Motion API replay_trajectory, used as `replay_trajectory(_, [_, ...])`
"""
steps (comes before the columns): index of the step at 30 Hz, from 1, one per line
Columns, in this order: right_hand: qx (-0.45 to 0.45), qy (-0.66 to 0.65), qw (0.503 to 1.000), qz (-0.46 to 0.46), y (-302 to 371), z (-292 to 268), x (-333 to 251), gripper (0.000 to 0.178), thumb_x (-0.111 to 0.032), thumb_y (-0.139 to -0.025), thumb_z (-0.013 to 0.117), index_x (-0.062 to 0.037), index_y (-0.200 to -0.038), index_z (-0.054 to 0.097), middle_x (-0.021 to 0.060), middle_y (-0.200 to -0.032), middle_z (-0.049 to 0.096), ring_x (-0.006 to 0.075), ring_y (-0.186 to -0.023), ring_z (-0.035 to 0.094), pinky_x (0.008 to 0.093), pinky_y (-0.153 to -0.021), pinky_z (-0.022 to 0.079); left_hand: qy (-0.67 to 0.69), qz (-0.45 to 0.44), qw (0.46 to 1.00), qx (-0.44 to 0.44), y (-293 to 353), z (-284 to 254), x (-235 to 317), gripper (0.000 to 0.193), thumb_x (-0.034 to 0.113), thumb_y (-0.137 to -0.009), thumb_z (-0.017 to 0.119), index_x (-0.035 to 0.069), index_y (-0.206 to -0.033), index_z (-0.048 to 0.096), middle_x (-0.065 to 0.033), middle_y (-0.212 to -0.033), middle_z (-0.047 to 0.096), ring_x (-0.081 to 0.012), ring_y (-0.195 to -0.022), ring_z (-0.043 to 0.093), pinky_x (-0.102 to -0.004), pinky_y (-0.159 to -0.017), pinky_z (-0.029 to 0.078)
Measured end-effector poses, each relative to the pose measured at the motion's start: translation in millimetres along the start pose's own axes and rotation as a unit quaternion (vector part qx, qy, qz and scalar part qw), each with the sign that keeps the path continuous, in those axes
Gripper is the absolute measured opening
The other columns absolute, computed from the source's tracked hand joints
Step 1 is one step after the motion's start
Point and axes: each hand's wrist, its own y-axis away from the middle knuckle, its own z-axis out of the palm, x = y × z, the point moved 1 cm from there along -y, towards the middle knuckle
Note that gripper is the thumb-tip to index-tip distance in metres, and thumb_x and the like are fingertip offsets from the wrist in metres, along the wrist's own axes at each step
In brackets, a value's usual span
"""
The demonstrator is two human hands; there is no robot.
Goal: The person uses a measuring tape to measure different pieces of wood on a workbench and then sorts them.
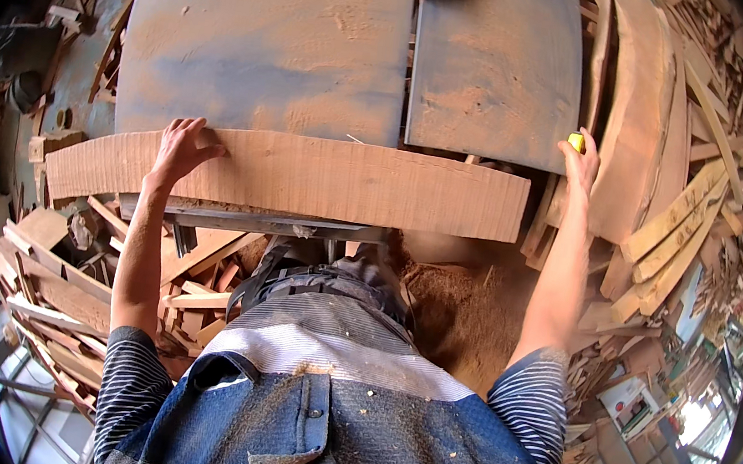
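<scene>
Along near edge of counter (264, 46), spread left hand (183, 151) is likely steadying board (350, 182); right hand (583, 162) is pinching yellow tool (575, 142).

left grip (182, 152) lies spread, right grip (582, 169) curls, arms (139, 265) outstretched.

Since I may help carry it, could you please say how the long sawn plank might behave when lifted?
The long sawn plank should stay stiff, as it looks like solid wood. Its length suggests noticeable weight, and it may tip if lifted only at the left hand, left of its middle.
</scene>
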Motion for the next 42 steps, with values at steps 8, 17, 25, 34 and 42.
replay_trajectory(8, [0.007, -0.506, 0.84, 0.193, 160, -19, 50, 0.046, -0.007, -0.087, 0.066, -0.0097, -0.131, 0.054, 0.0084, -0.108, 0.058, 0.0219, -0.087, 0.061, 0.0365, -0.067, 0.054, 0.007, 0.029, 0.999, -0.033, -5, -5, 4, 0.058, 0.048, -0.075, 0.083, 0.002, -0.108, 0.07, -0.0161, -0.107, 0.068, -0.0362, -0.111, 0.058, -0.0465, -0.097, 0.047])
replay_trajectory(17, [0.109, -0.45, 0.858, 0.223, 213, 18, 66, 0.046, -0.014, -0.086, 0.071, -0.0166, -0.13, 0.058, 0.0011, -0.106, 0.061, 0.013, -0.087, 0.062, 0.0263, -0.066, 0.049, -0.006, 0.052, 0.997, -0.056, 12, 4, 1, 0.052, 0.049, -0.073, 0.084, 0.003, -0.095, 0.074, -0.016, -0.101, 0.069, -0.0352, -0.106, 0.06, -0.0455, -0.094, 0.047])
replay_trajectory(25, [0.094, -0.339, 0.908, 0.228, 185, 24, 60, 0.055, -0.019, -0.084, 0.073, -0.0125, -0.137, 0.06, 0.0069, -0.132, 0.057, 0.0211, -0.119, 0.053, 0.0394, -0.104, 0.04, -0.007, 0.027, 1.0, 0.001, 37, 19, 16, 0.058, 0.046, -0.075, 0.084, -0.001, -0.106, 0.072, -0.0183, -0.109, 0.068, -0.0358, -0.113, 0.058, -0.0457, -0.098, 0.047])
replay_trajectory(34, [0.08, -0.344, 0.91, 0.218, 174, 23, 87, 0.039, -0.024, -0.081, 0.076, -0.0144, -0.118, 0.066, -0.0026, -0.095, 0.06, 0.0101, -0.08, 0.056, 0.0271, -0.061, 0.043, 0.043, 0.062, 0.997, -0.009, 27, 14, 15, 0.042, 0.043, -0.076, 0.083, 0.005, -0.091, 0.074, -0.0134, -0.094, 0.07, -0.0331, -0.099, 0.061, -0.0441, -0.093, 0.046])
replay_trajectory(42, [0.188, -0.586, 0.682, 0.395, 244, 44, 130, 0.03, -0.014, -0.082, 0.068, -0.0059, -0.107, 0.055, 0.01, -0.107, 0.053, 0.0241, -0.095, 0.055, 0.0478, -0.079, 0.054, 0.051, 0.086, 0.995, 0.008, 31, 21, 8, 0.033, 0.038, -0.077, 0.082, 0.008, -0.086, 0.073, -0.0095, -0.089, 0.071, -0.0301, -0.095, 0.062, -0.0424, -0.093, 0.044])
